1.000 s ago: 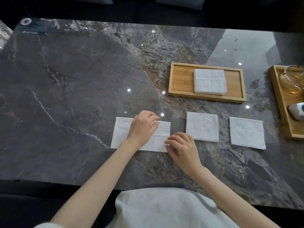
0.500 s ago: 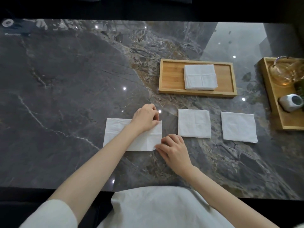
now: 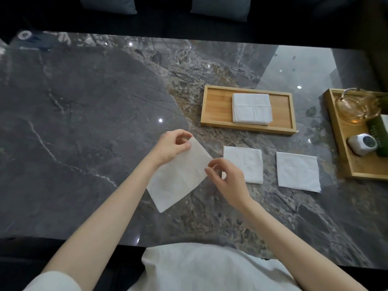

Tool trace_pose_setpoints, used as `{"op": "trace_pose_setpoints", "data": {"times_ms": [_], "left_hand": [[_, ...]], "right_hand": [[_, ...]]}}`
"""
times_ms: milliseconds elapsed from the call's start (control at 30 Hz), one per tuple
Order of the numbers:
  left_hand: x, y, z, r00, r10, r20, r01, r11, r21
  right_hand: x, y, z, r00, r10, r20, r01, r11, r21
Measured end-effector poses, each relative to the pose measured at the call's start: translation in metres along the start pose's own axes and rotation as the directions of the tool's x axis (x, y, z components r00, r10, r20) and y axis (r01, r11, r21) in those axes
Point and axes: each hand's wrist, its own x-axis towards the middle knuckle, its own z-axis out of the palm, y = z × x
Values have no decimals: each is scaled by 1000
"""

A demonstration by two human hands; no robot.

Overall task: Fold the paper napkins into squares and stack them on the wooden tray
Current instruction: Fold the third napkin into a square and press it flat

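Note:
A white paper napkin (image 3: 180, 175), folded to a long rectangle, hangs tilted above the dark marble table. My left hand (image 3: 171, 147) pinches its far corner and my right hand (image 3: 225, 177) pinches its right edge. Two folded square napkins lie flat to the right: one (image 3: 244, 164) just beyond my right hand, another (image 3: 298, 175) further right. The wooden tray (image 3: 216, 106) sits behind them with a stack of folded napkins (image 3: 252, 109) on its right half.
A second wooden tray (image 3: 357, 169) stands at the right table edge, holding a glass teapot (image 3: 357, 107), a small white device (image 3: 362, 143) and a green object (image 3: 380, 133). Cushions show beyond the table's far edge.
The napkin lay flat on the table under both hands. Now both hands have lifted its right end off the surface and it hangs tilted.

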Motion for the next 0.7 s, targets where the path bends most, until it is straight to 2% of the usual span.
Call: {"op": "trace_pose_setpoints", "data": {"times_ms": [133,300,433,533,600,700], "left_hand": [[-12,8,-9,996,9,-85,-25,983,-181],[-33,27,-24,965,85,-246,-151,953,-264],[-55,42,-37,921,134,-365,-257,915,-312],[-77,51,-42,899,170,-404,-317,889,-332],[-94,51,-44,906,174,-386,-326,870,-371],[-114,38,-40,937,195,-289,-295,885,-360]], "right_hand": [[18,-15,-15,987,149,-61,-132,966,221],[40,-41,-35,977,211,12,-192,862,469],[49,-63,-50,989,139,57,-146,808,571],[48,-75,-58,996,52,78,-88,797,598],[42,-77,-62,995,-14,100,-49,797,602],[27,-70,-61,985,-55,163,-46,832,553]]}}
